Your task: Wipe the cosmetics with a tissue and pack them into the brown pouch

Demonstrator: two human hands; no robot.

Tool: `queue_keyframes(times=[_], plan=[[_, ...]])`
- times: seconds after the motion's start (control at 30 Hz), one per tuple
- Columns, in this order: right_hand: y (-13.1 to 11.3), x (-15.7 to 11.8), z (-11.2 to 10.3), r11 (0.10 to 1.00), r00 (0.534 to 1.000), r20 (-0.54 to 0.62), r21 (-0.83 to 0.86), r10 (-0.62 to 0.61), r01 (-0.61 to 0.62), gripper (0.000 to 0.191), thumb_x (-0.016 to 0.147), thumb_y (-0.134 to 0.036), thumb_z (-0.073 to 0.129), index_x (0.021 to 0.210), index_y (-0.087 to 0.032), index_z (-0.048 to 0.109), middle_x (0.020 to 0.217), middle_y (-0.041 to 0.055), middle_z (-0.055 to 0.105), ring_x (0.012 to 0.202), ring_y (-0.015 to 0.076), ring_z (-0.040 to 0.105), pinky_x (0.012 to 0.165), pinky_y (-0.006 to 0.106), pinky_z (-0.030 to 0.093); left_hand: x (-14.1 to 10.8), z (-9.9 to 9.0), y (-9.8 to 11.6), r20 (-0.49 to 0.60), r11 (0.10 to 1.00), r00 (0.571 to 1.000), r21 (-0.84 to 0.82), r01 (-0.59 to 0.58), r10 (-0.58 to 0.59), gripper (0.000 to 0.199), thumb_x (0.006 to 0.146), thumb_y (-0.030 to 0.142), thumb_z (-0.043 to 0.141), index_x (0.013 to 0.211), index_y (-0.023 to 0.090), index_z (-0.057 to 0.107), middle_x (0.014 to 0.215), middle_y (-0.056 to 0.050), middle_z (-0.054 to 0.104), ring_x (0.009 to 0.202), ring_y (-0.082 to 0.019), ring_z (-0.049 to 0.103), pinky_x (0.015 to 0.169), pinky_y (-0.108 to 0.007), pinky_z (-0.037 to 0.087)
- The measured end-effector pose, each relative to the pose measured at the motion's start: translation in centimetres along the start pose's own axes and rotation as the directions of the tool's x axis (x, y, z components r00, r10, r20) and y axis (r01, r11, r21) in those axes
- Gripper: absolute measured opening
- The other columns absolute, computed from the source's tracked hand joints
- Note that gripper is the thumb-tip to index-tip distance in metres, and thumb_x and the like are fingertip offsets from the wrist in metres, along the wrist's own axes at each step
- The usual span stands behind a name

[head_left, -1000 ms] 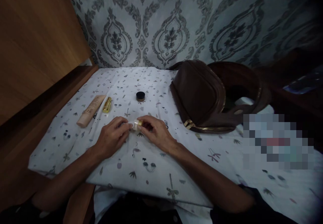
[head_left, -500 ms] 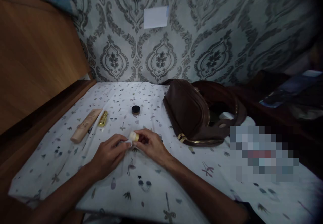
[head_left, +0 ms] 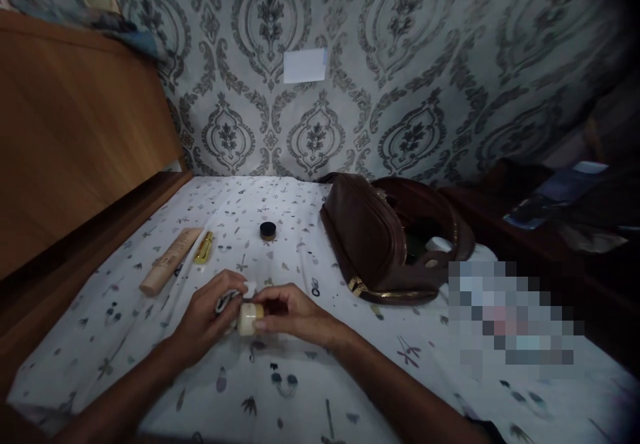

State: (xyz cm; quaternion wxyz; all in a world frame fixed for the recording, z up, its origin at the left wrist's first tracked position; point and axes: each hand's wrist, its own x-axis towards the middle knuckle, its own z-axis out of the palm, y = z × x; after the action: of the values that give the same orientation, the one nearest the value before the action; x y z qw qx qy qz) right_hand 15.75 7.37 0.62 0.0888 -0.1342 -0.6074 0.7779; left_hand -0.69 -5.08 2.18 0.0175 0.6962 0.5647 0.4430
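The 2 bare hands meet low on a white printed cloth [head_left: 235, 197], near each other at its front part. The right hand [head_left: 295, 317] has its thumb and fingertips clamped on a small cream-coloured jar [head_left: 249, 320], which lies on its side in the grip with its yellow band toward the right palm. The left hand [head_left: 207, 314] is curled closed around a pale wad [head_left: 227, 301], probably tissue or thin cloth, though the dim, slightly blurred view leaves its material unclear; a white end of it sticks up by the fingertips, just beside the jar. Beyond the left hand, 2 items lie on the printed cloth: a beige tube [head_left: 171, 261], set at a slant, and a small gold bottle [head_left: 203, 248] just beside it on the right. Farther back, well apart from both, stands a round pot [head_left: 268, 231] with a black lid. To the right rests a brown bag [head_left: 367, 231] with gold zipper pulls [head_left: 357, 286] at its near corner, its opening showing a white object [head_left: 439, 245] inside. A pixelated patch [head_left: 515, 324] covers whatever lies nearer on that side. Behind everything is a patterned wall [head_left: 315, 131] bearing 1 white card [head_left: 305, 66], with a wooden panel [head_left: 80, 111] at the left.
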Motion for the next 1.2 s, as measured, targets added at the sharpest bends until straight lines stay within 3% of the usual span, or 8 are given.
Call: queue_keyframes(times=[0.13, 0.33, 0.47, 0.63, 0.8, 1.0, 1.1, 1.2], plan=[[0.3, 0.2, 0.3, 0.975, 0.986, -0.102, -0.190, -0.134, 0.113, 0.045, 0.055, -0.042, 0.087, 0.087, -0.017, 0.067, 0.074, -0.0038, 0.056, 0.064, 0.0091, 0.050, 0.060, 0.023, 0.042, 0.1, 0.0, 0.3, 0.015, 0.999, 1.000, -0.044, -0.003, 0.004, 0.014, 0.092, 0.010, 0.050, 0.097, 0.021, 0.057, 0.096, -0.006, 0.065, 0.090, -0.016, 0.064, 0.078, -0.026, 0.051], [0.2, 0.2, 0.4, 0.780, 0.895, -0.214, -0.593, -0.391, 0.199, 0.025, 0.066, -0.021, 0.077, 0.089, -0.019, 0.070, 0.081, -0.0018, 0.050, 0.066, 0.0104, 0.051, 0.059, 0.023, 0.043, 0.1, 0.2, 0.4, 0.037, 0.998, 0.999, -0.059, -0.026, 0.029, 0.016, 0.092, 0.010, 0.049, 0.098, 0.021, 0.058, 0.096, -0.005, 0.065, 0.092, -0.015, 0.064, 0.079, -0.023, 0.051], [0.5, 0.0, 0.5, 0.697, 0.850, -0.232, -0.689, -0.472, 0.199, 0.030, 0.067, -0.022, 0.076, 0.096, -0.020, 0.071, 0.084, -0.0007, 0.051, 0.071, 0.0125, 0.054, 0.065, 0.025, 0.046, -0.1, 0.3, 0.0, 0.024, 1.000, 1.000, -0.030, 0.004, -0.003, 0.012, 0.092, 0.016, 0.051, 0.096, 0.022, 0.060, 0.095, -0.004, 0.067, 0.090, -0.015, 0.066, 0.078, -0.022, 0.052], [-0.3, -0.4, 0.4, 0.666, 0.775, -0.290, -0.715, -0.561, 0.215, 0.035, 0.070, -0.026, 0.073, 0.104, -0.018, 0.069, 0.088, 0.0001, 0.050, 0.074, 0.0129, 0.055, 0.068, 0.026, 0.049, 0.8, 0.1, -0.1, -0.014, 0.974, 0.977, 0.080, 0.213, -0.213, 0.016, 0.088, 0.033, 0.052, 0.090, 0.020, 0.061, 0.088, -0.003, 0.070, 0.085, -0.018, 0.068, 0.072, -0.022, 0.055], [-2.9, -4.2, -0.7, 0.537, 0.635, -0.234, -0.773, -0.736, 0.338, 0.040, 0.076, -0.027, 0.067, 0.115, -0.019, 0.062, 0.090, 0.0011, 0.049, 0.072, 0.0124, 0.053, 0.066, 0.026, 0.049, 3.4, 0.6, 1.6, 0.039, 0.987, 0.998, 0.158, 0.034, -0.041, 0.019, 0.090, 0.033, 0.049, 0.100, 0.024, 0.063, 0.087, 0.000, 0.073, 0.078, -0.017, 0.071, 0.065, -0.020, 0.057], [-7.4, -12.2, -4.6, 0.415, 0.444, -0.288, -0.882, -0.849, 0.223, 0.035, 0.082, -0.024, 0.066, 0.115, -0.022, 0.055, 0.091, 0.0018, 0.054, 0.073, 0.0128, 0.054, 0.063, 0.025, 0.048, 7.8, 4.8, 6.1, 0.256, 0.901, 0.921, 0.248, -0.355, 0.293, 0.037, 0.092, 0.026, 0.050, 0.128, 0.028, 0.056, 0.118, -0.003, 0.071, 0.106, -0.018, 0.069, 0.084, -0.022, 0.057], [-9.8, -15.3, -7.0, 0.468, 0.333, -0.405, -0.873, -0.852, 0.137, 0.025, 0.085, -0.024, 0.064, 0.109, -0.022, 0.057, 0.096, 0.0035, 0.057, 0.075, 0.0130, 0.057, 0.063, 0.025, 0.050, 10.4, 8.2, 9.3, 0.352, 0.928, 0.887, 0.108, -0.355, 0.299, 0.045, 0.095, 0.024, 0.043, 0.140, 0.023, 0.042, 0.119, -0.008, 0.070, 0.104, -0.018, 0.070, 0.082, -0.025, 0.058], [-11.5, -17.1, -9.1, 0.538, 0.252, -0.498, -0.834, -0.830, 0.121, 0.022, 0.084, -0.026, 0.066, 0.105, -0.021, 0.059, 0.094, 0.0033, 0.060, 0.077, 0.0139, 0.060, 0.065, 0.026, 0.052, 12.9, 11.5, 11.8, 0.406, 0.970, 0.885, -0.013, -0.244, 0.228, 0.059, 0.094, 0.020, 0.041, 0.150, 0.020, 0.024, 0.095, -0.005, 0.074, 0.073, -0.015, 0.071, 0.064, -0.024, 0.058]])
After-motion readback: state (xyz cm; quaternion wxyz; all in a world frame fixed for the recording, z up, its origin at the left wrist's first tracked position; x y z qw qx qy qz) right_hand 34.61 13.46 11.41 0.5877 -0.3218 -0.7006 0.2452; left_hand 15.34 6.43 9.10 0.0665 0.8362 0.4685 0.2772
